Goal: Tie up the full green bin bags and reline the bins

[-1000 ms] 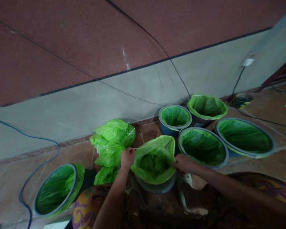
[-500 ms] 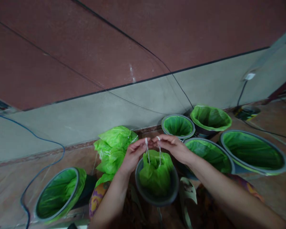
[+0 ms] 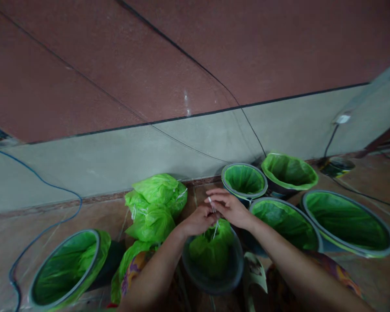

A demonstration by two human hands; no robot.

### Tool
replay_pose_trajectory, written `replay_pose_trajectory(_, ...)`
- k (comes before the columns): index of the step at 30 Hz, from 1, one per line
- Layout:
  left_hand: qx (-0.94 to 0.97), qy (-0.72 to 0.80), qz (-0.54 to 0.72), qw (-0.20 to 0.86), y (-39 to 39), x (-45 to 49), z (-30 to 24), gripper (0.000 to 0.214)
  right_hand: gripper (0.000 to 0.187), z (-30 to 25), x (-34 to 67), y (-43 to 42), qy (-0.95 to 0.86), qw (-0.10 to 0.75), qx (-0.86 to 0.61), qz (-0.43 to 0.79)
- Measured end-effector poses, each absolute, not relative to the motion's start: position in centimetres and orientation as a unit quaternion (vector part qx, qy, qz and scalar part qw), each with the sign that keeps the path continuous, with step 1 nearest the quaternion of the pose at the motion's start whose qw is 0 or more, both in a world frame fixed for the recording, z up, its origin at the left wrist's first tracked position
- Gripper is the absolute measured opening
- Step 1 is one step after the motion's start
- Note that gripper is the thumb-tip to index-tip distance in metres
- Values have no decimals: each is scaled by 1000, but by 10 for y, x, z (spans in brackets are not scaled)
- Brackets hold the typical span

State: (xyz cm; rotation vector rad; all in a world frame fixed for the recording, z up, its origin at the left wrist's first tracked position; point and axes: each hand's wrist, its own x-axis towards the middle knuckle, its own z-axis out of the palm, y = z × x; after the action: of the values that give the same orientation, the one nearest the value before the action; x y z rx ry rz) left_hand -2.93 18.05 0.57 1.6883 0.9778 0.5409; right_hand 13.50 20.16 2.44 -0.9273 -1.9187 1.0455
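A green bag (image 3: 211, 253) with a white drawstring (image 3: 216, 229) sits inside a small dark bucket (image 3: 213, 289) between my feet. My left hand (image 3: 199, 221) is closed on the string just above the gathered mouth of the bag. Close beside it, my right hand (image 3: 231, 210) pinches the string, with a white loop passing over its fingers. The two hands meet at the fingertips, partly hiding the string between them.
Several green bags (image 3: 154, 216) are piled by the wall on the left. A lined bucket (image 3: 65, 268) lies tilted nearer me, beside a blue cable (image 3: 56, 188). On the right stand several buckets with green liners, including a large one (image 3: 347, 221).
The two separate string loops have been brought together, and my hands now overlap over the bag. The bag's mouth is drawn in more tightly. The view has shifted slightly.
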Motion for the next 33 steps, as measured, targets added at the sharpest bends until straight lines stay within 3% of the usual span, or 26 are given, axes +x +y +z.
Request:
replay_pose_trajectory(6,593,466,274,597,184,-33,-1,33,34,7,129,208,-633,310,-443,554)
replay_pose_trajectory(11,498,489,314,644,181,-32,-9,37,29,-8,130,207,-644,285,-443,554)
replay_pose_trajectory(23,476,567,316,593,180,-33,-24,39,30,9,122,203,-762,140,-545,322)
replay_pose_trajectory(26,448,595,345,571,183,-34,-27,34,32,13,120,201,-773,111,-556,283)
replay_pose_trajectory(31,439,571,373,585,187,-39,-27,5,35,7,123,202,-739,79,-526,413)
replay_pose_trajectory(33,503,560,356,554,187,-43,-25,6,38,1,127,205,-730,69,-533,422)
